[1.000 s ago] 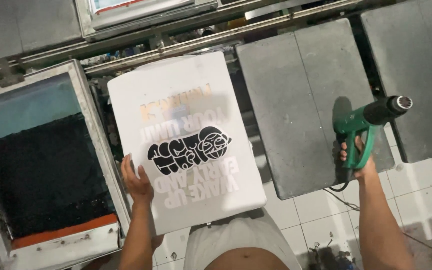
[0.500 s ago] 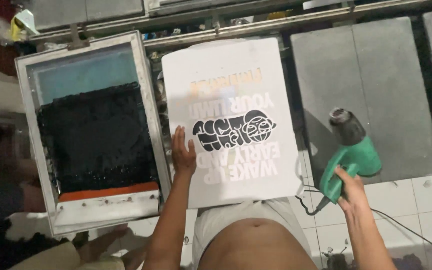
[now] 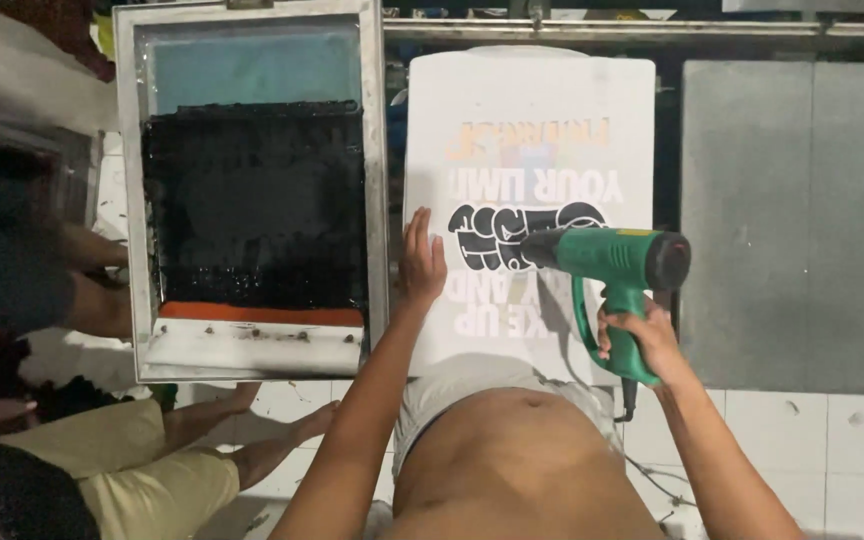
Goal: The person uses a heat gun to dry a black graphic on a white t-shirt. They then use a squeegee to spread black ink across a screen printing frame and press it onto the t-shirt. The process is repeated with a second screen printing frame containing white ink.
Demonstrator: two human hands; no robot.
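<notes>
- Heat gun [image 3: 607,262]: green body with a dark nozzle. I see it held level over the white shirt, nozzle pointing toward my left, above the black fist graphic [image 3: 522,235] at the middle of the print.
- Right hand [image 3: 642,335]: I have it closed around the heat gun's grip from below, fingers wrapped tight; a dark cord hangs under the handle.
- Left hand [image 3: 420,262]: I see it lying flat and open, fingers together, palm down on the left edge of the shirt, just beside the fist graphic.
- White shirt [image 3: 532,110]: stretched flat on a printing board directly ahead of my torso, its printed lettering upside down from my view.
- Screen-printing frame [image 3: 252,190]: metal-edged, lying just left of the shirt; its mesh is blue at the far end and covered in black ink below, with an orange strip along the near edge.
- Grey platen [image 3: 797,220]: bare, to the right of the shirt, apart from it.
- Another person [image 3: 122,450]: seated at lower left in pale yellow shorts, a foot near the frame's near edge.
- White tiled floor [image 3: 832,440]: visible beneath the platen.
</notes>
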